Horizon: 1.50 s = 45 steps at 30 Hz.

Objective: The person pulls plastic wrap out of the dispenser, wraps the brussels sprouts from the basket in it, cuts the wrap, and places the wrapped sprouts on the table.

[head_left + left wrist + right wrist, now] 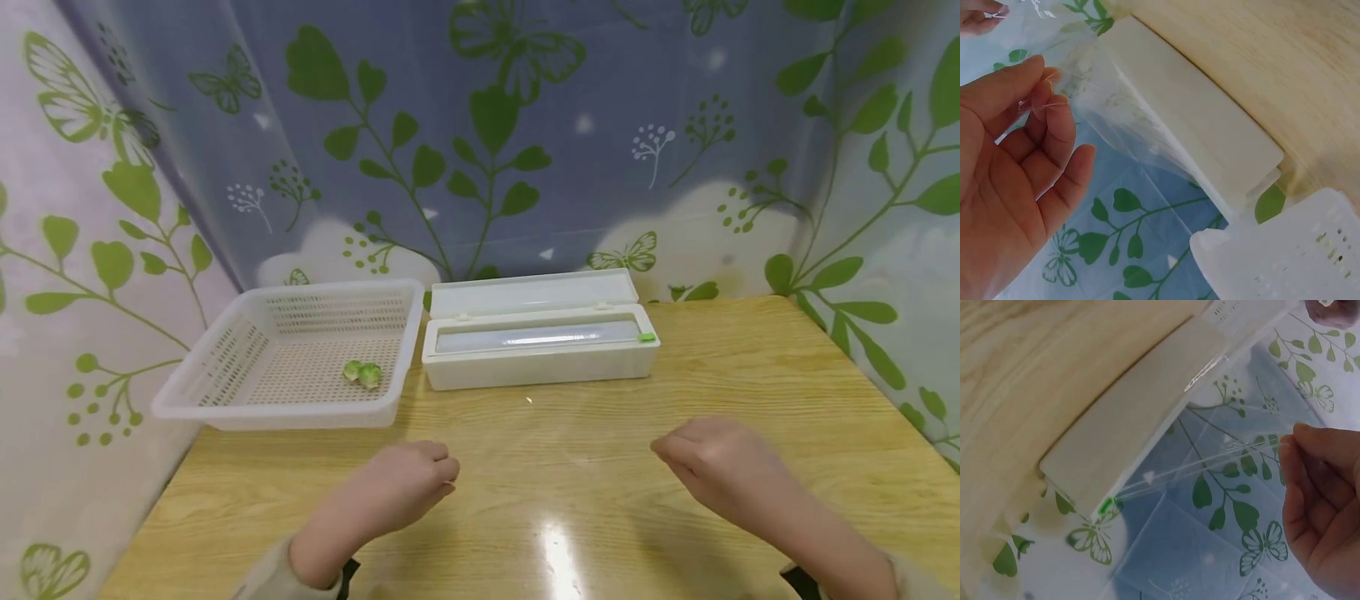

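Observation:
A white cling film dispenser (540, 369) stands at the back of the table with its lid (536, 292) raised. Inside it lies a roll of clear film (480, 340), and a green cutter tab (647, 337) sits at the right end. My left hand (397, 486) pinches one corner of the cling film (1122, 119) between thumb and fingertips. On the other side, my right hand (723, 462) pinches the opposite corner. In the right wrist view the film (1222, 453) stretches from the dispenser to the fingers. The sheet is almost invisible in the head view.
A white perforated basket (277, 412) stands left of the dispenser. Two small green Brussels sprouts (369, 375) lie in it. A tiny pale scrap (528, 400) is on the wooden table (750, 358). Patterned curtains (585, 167) hang behind and at both sides.

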Motion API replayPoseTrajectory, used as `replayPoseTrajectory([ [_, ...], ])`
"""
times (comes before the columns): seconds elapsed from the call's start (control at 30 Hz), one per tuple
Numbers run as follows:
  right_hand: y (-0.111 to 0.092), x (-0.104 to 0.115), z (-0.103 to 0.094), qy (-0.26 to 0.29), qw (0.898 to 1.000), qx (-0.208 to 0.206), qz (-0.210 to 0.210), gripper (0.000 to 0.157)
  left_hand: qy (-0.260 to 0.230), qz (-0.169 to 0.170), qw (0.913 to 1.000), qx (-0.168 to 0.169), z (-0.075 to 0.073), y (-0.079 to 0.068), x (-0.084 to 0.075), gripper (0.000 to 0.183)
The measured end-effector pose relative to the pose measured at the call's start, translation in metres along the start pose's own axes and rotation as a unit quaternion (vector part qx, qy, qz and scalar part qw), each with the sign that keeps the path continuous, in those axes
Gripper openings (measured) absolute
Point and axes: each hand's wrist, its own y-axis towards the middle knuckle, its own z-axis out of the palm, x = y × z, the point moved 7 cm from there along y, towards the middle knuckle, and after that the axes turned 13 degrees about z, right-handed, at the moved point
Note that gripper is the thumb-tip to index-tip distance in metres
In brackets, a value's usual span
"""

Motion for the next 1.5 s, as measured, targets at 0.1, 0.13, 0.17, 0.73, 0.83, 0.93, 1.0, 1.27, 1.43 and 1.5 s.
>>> replayPoseTrajectory([
  [0.1,-0.003,0.0,0.01,0.016,1.0,0.021,0.0,0.05,-0.023,-0.01,0.9992,0.03,0.009,0.001,0.001,0.017],
  [0.13,-0.005,0.0,0.013,0.02,0.999,0.029,0.0,0.049,-0.028,-0.013,0.9988,0.037,0.012,0.001,0.002,0.017],
  [0.17,-0.006,0.0,0.016,0.026,0.999,0.039,0.001,0.04,-0.031,-0.014,0.9986,0.04,0.013,0.001,0.002,0.018],
  [0.73,-0.029,-0.02,0.061,0.073,0.968,0.238,0.042,0.039,-0.072,-0.034,0.9926,0.091,0.051,-0.004,0.007,0.025],
  [0.83,-0.034,-0.028,0.069,0.063,0.953,0.291,0.053,0.037,-0.075,-0.04,0.9907,0.106,0.06,-0.005,0.009,0.025],
  [0.93,-0.04,-0.035,0.077,0.06,0.937,0.337,0.068,0.035,-0.078,-0.044,0.9878,0.127,0.069,-0.004,0.011,0.024],
  [1.0,-0.043,-0.038,0.081,0.062,0.93,0.355,0.07,0.035,-0.076,-0.043,0.9868,0.137,0.072,-0.003,0.012,0.023],
  [1.27,-0.051,-0.041,0.092,0.082,0.926,0.366,0.051,0.037,-0.059,-0.036,0.9876,0.141,0.079,-0.002,0.014,0.018],
  [1.43,-0.054,-0.044,0.1,0.102,0.91,0.395,0.07,0.036,-0.045,-0.037,0.9865,0.153,0.086,-0.003,0.017,0.011],
  [1.5,-0.055,-0.046,0.102,0.111,0.903,0.407,0.08,0.035,-0.058,-0.041,0.9845,0.16,0.089,-0.004,0.018,0.011],
])
